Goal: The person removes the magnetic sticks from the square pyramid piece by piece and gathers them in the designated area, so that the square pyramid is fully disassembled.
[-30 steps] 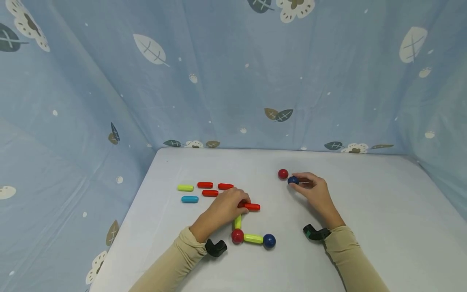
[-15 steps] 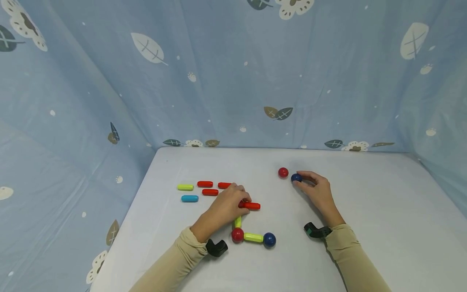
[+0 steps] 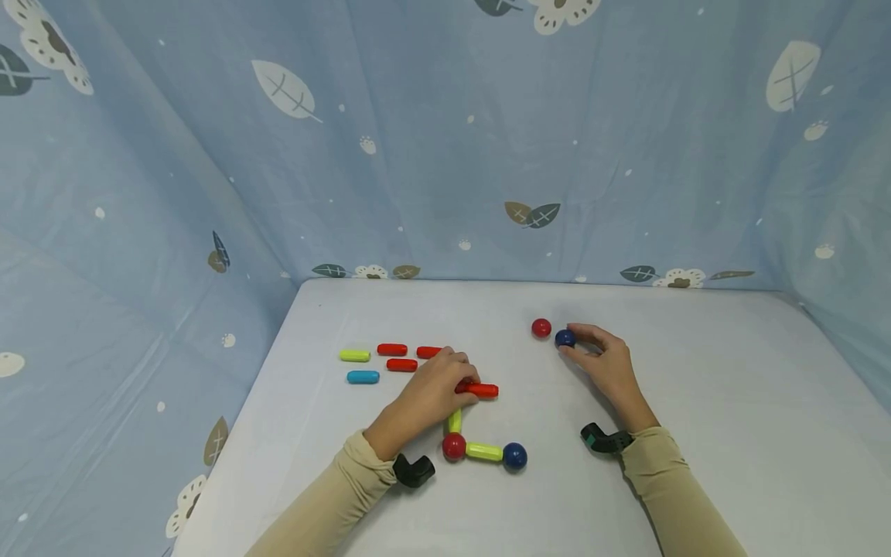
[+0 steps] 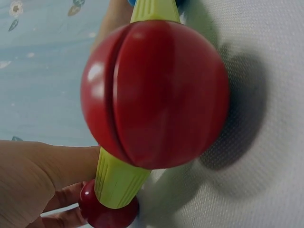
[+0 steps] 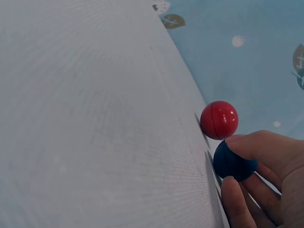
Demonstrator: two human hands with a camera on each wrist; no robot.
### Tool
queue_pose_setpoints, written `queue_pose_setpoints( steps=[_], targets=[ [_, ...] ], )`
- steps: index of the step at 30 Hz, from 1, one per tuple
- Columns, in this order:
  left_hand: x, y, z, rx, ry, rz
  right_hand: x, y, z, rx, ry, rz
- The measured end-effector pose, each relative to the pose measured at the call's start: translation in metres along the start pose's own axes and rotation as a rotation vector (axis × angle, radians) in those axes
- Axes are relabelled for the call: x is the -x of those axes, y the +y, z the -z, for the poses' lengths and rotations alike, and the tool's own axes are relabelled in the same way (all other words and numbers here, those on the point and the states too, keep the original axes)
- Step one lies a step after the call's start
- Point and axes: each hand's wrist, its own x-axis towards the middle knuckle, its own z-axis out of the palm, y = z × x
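Observation:
My left hand grips a red ball, mostly hidden by the fingers in the head view. From that ball a red rod points right and a yellow-green rod runs toward me. The latter meets a second red ball, from which another yellow-green rod leads to a blue ball. Farther back, my right hand pinches another blue ball between thumb and fingers, low over the table. Just left of it lies a loose red ball.
Left of my left hand lie loose rods: a yellow-green rod, a light blue rod and several red rods. A white cloth covers the table; a blue patterned curtain hangs behind and at the sides.
My right hand has shifted slightly right with the blue ball, widening its gap from the loose red ball, then stays put. The left hand keeps its place.

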Motion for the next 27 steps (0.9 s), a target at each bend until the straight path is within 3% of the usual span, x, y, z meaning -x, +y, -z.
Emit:
queue_pose_setpoints(
  steps=[10,13,19,22,27],
  targets=[
    [0.0,0.001,0.0,0.088,0.033,-0.022,0.0,-0.001,0.001,-0.015,0.01,-0.012],
    [0.001,0.002,0.001,0.136,0.054,-0.013,0.001,-0.002,0.001,-0.02,0.047,0.008],
    [-0.002,0.003,0.002,0.253,0.084,-0.006,0.004,-0.015,-0.001,-0.225,0.172,0.154],
    [-0.003,0.003,0.002,0.302,0.089,-0.005,0.007,-0.024,-0.009,-0.276,0.076,0.236],
    [-0.004,0.003,0.002,0.321,0.089,-0.016,0.017,-0.041,-0.028,-0.263,-0.332,0.253]
  ],
)
